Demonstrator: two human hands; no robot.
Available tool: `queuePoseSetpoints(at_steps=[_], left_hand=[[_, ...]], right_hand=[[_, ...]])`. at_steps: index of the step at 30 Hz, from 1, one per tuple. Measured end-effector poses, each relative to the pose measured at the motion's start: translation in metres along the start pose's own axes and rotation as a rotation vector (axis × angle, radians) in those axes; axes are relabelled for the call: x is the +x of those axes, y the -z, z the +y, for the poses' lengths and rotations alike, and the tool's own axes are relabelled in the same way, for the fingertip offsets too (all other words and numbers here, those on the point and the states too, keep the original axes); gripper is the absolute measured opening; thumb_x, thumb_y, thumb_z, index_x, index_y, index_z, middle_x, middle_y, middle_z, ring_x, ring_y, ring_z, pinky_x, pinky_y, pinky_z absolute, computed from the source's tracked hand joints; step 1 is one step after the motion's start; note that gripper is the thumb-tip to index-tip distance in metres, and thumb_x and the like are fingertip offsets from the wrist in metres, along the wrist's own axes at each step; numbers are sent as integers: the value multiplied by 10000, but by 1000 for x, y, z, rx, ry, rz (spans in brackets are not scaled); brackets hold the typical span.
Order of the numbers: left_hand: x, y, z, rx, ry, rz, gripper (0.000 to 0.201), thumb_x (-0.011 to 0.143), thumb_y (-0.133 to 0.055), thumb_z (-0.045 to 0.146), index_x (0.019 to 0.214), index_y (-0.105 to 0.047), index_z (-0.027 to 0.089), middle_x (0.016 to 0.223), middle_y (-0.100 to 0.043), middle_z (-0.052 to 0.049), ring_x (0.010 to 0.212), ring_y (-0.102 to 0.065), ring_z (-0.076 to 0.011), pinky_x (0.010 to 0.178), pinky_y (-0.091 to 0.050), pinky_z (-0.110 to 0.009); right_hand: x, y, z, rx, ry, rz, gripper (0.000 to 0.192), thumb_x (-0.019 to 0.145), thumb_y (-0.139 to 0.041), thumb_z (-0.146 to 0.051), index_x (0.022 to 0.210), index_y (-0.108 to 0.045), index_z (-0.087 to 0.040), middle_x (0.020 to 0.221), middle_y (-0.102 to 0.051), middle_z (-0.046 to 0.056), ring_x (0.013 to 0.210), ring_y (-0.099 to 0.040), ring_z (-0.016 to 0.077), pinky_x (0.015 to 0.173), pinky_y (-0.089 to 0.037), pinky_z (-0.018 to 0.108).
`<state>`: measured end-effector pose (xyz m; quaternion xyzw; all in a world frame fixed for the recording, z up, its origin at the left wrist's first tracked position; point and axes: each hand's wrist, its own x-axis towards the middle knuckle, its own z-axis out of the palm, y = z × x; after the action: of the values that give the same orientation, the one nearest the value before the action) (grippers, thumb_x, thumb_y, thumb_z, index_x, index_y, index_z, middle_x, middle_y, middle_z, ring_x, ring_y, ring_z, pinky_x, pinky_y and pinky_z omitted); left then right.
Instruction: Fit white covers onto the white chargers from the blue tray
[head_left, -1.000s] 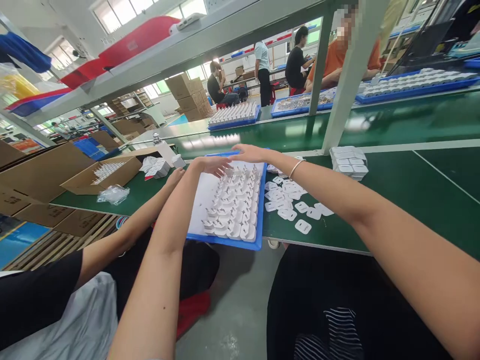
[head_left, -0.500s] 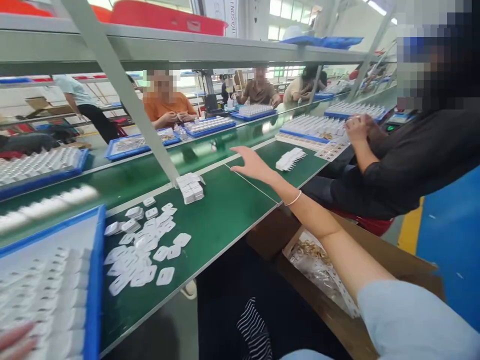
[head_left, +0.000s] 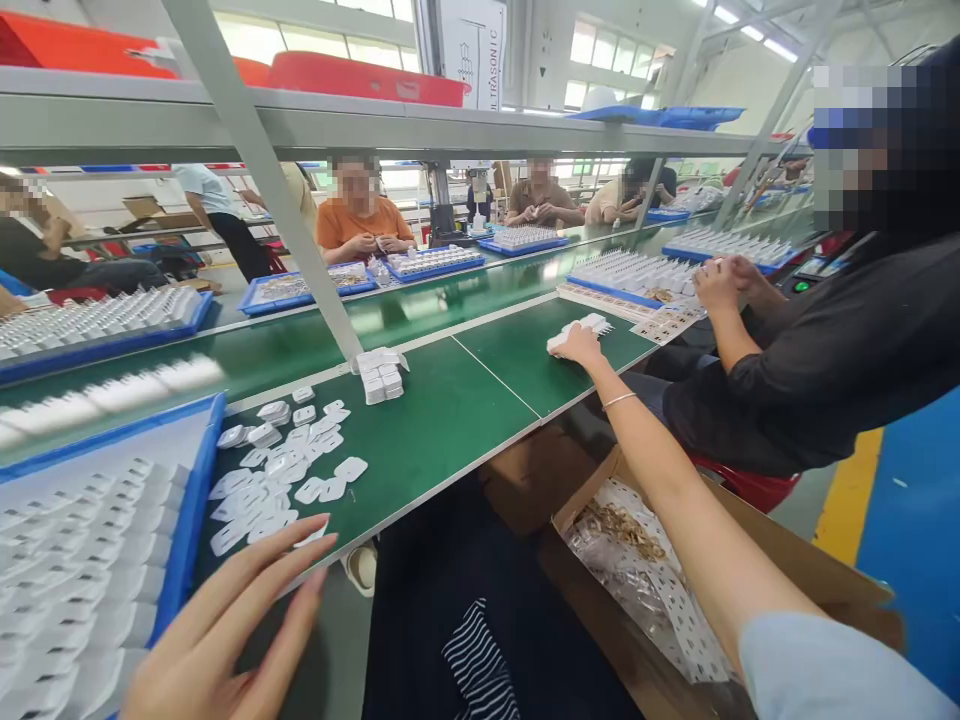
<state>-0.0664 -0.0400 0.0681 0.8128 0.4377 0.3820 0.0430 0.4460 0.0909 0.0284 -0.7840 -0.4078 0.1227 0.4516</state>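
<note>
Head view: the right hand touches the white pronged pieces on the green surface; whether its fingers grip them, I cannot tell. The left hand, fingers spread apart, hovers near the loose white tabs and blue tray.

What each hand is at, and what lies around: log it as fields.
Left hand: open, in the foreground, near the blue tray
Right hand: at a cluster of white pronged pieces; grip unclear
Blue tray: rows of white pieces
Green bench: loose flat white pieces, a stack by the post
Cardboard box: gold-coloured parts, clear plastic
</note>
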Motion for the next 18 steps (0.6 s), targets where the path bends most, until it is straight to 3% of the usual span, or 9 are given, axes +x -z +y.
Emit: queuePoseSetpoints(at_steps=[2, 3, 7, 9, 10, 12, 15, 18], left_hand=[[-6, -17, 2, -91, 43, -102, 264, 805, -603, 532, 1030, -741, 546, 1188, -745, 122, 1004, -757, -321, 652, -679, -400], [-9, -25, 3, -140, 60, -143, 236, 823, -621, 501, 1014, -759, 492, 1183, -753, 78, 1023, -754, -305, 657, -677, -363], [-23, -59, 10, -310, 212, -214, 216, 868, -645, 447, 1020, -777, 368, 1192, -755, -25, 1116, -718, -300, 973, -605, -455], [-32, -74, 22, -469, 364, -252, 300, 864, -667, 463, 1120, -754, 333, 1252, -731, -62, 1184, -681, -317, 1070, -532, -512], [-36, -81, 30, -578, 440, -265, 375, 850, -690, 475, 1190, -728, 320, 1300, -709, -78, 1222, -659, -324, 1095, -507, -522], [-45, -92, 47, -847, 563, -268, 550, 834, -716, 483, 1350, -634, 310, 1425, -632, -93, 1331, -588, -322, 1156, -453, -505], [-56, -102, 66, -1113, 683, -150, 687, 779, -788, 450, 1417, -565, 328, 1499, -569, -77, 1390, -540, -307, 1182, -436, -446], [-65, -102, 70, -1152, 812, 34, 620, 744, -829, 405, 1324, -631, 311, 1403, -648, -74, 1297, -620, -296, 1112, -506, -413]], right_hand=[[-5, 1, -1, 7, -23, 4, 308, 999, -593, -362, 1264, -629, -210, 1330, -614, 109, 1113, -640, 213, 951, -562, 420], [-8, 3, -3, 7, -30, 4, 302, 1001, -588, -362, 1262, -631, -215, 1331, -614, 108, 1113, -639, 211, 951, -562, 416], [-48, 2, -14, 16, 2, -54, 293, 981, -621, -355, 1236, -643, -210, 1321, -619, 114, 1130, -632, 223, 972, -548, 425], [-96, -8, -22, 47, 61, -132, 374, 851, -776, -329, 1177, -650, -198, 1272, -642, 143, 1153, -624, 274, 1028, -510, 450], [-127, -15, -27, 78, 108, -177, 514, 747, -858, -324, 1187, -625, -198, 1257, -650, 149, 1158, -626, 301, 1052, -496, 466], [-199, -33, -35, 189, 230, -287, 651, 713, -860, -387, 1269, -540, -274, 1344, -610, 94, 1189, -626, 276, 1063, -512, 436], [-302, -62, -45, 477, 416, -454, 747, 704, -839, -345, 1344, -456, -376, 1375, -569, 101, 1222, -612, 310, 1026, -546, 489], [-363, -94, -51, 511, 455, -370, 822, 721, -791, -314, 1413, -358, -412, 1373, -537, 137, 1196, -609, 358, 963, -558, 581]])
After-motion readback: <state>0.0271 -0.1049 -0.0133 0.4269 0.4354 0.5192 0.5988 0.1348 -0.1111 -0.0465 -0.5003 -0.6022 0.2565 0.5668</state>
